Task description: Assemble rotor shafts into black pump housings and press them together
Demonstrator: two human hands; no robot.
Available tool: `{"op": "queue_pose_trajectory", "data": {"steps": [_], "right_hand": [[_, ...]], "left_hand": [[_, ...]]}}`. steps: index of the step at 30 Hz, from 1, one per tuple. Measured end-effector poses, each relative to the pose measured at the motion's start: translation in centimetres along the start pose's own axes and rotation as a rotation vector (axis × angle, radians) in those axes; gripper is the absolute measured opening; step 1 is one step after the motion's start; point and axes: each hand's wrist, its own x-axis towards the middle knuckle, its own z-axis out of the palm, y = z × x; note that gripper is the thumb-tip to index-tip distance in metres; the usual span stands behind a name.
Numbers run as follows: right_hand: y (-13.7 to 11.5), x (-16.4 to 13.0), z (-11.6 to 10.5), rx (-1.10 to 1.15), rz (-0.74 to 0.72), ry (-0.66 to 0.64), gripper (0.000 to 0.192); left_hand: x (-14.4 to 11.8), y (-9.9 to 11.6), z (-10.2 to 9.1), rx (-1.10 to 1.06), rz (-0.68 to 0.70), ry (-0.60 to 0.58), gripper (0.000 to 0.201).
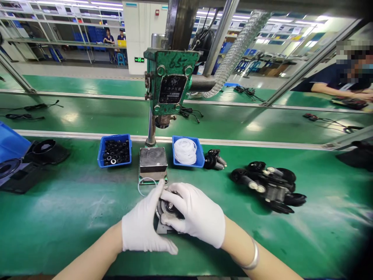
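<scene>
Two blue bins (114, 151) sit far on the green bench (72, 210) of a bright factory hall, either side of a green press (169, 81). Near, the gloved left hand (144, 223) and right hand (195, 214) both clasp a round metal part (168, 206) between them.

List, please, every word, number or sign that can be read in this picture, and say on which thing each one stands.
"652", roughly, handwritten in dark marker: on the green metal press head; the reading is uncertain.
Dark nameplate on the same press head: star emblem and lines of text, too blurred to read.
Green illuminated exit sign on the white pillar: too small to read.
White gloved hands and blue plastic bins: no text.
</scene>
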Motion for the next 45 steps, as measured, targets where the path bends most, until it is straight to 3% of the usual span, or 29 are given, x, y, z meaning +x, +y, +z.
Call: {"op": "queue_pose_trajectory", "data": {"steps": [4, 11, 15, 18, 23, 25, 27, 30, 33, 38, 45], "right_hand": [[-0.1, 0.2, 0.2, -0.006, -0.008, 0.025, 0.035], [-0.4, -0.1, 0.5, 0.026, -0.037, 0.131, 0.042], [-0.6, -0.5, 0.6, 0.050, 0.017, 0.094, 0.048], [-0.8, -0.4, 0.6, 0.039, 0.048, 0.057, 0.042], [-0.8, 0.2, 0.3, -0.029, 0.060, -0.040, 0.023], [-1.0, 0.4, -1.3, -0.015, 0.039, -0.005, 0.019], [-1.5, 0.4, -4.2, 0.002, 0.047, 0.139, 0.020], [-2.2, 0.3, -9.0, -0.133, 0.089, 0.420, 0.021], [-2.1, 0.0, -11.4, -0.208, 0.156, 0.547, 0.018], [-1.3, -0.9, -9.8, -0.084, 0.250, 0.595, 0.018], [-1.5, -1.4, -6.7, 0.022, 0.196, 0.447, 0.022]], "left_hand": [[0.4, -0.1, 1.4, -0.074, -0.002, -0.003, 0.133], [0.5, 0.5, 1.5, -0.025, 0.122, 0.062, 0.124], [0.6, 0.4, 1.6, -0.085, 0.099, 0.042, 0.127], [0.7, 0.4, 1.8, -0.119, 0.085, 0.028, 0.131], [0.7, 0.9, 2.0, -0.055, 0.078, 0.103, 0.105], [0.7, 1.0, 2.0, -0.072, 0.057, 0.117, 0.091], [0.6, 0.8, 1.9, -0.083, 0.041, 0.114, 0.085], [0.3, 0.0, 1.9, -0.082, 0.015, 0.103, 0.089], [-0.2, -0.9, 2.0, -0.063, 0.076, 0.108, 0.093], [-0.9, -1.2, 2.1, 0.081, 0.227, 0.096, 0.096], [-0.8, -1.0, 2.1, 0.128, 0.197, 0.101, 0.096]]}}
